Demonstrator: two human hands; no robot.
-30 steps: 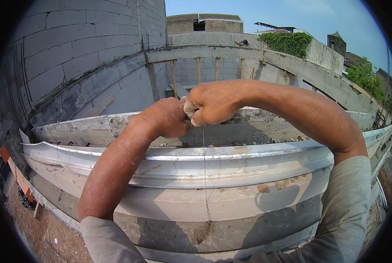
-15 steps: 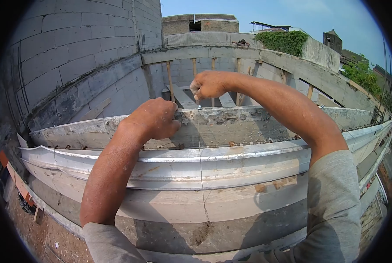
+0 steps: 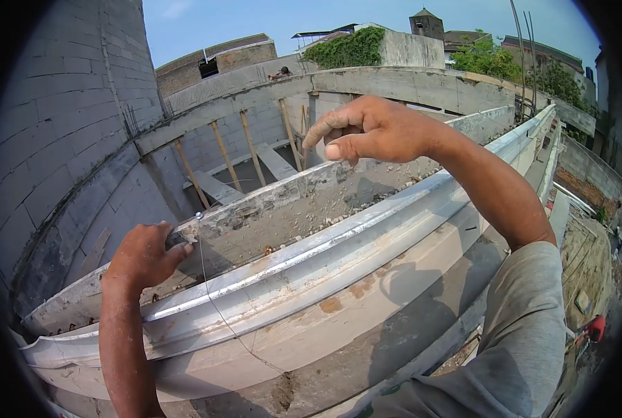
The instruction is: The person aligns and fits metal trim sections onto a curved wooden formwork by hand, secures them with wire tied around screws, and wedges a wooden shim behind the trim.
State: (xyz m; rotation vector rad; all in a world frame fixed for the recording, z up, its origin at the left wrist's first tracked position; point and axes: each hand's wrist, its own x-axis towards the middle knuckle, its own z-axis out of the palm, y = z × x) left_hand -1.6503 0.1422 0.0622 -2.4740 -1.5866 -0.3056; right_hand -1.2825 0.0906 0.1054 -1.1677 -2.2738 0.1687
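My left hand [image 3: 144, 256] rests at the top edge of a rough concrete beam [image 3: 283, 216], its thumb and fingers apart around the edge. Just right of it, a small shiny nail head [image 3: 199, 215] stands on the beam's top. From there a thin wire [image 3: 217, 306] runs down across a pale metal channel [image 3: 304, 261] to the lower concrete ledge. Raised above the beam further right, my right hand [image 3: 377, 132] has its index finger stretched out and its thumb apart. Nothing shows in its fingers.
Wooden props [image 3: 226, 155] stand in the recess behind the beam. A grey block wall [image 3: 53, 118] rises at the left. Far off, a person [image 3: 281, 72] is by the back wall. Upright steel rods [image 3: 526, 63] and a red object [image 3: 595, 327] are at the right.
The view has turned right and tilted. My hands, close together at first, have moved apart. The nail head has come into sight. My right hand's fingers have opened.
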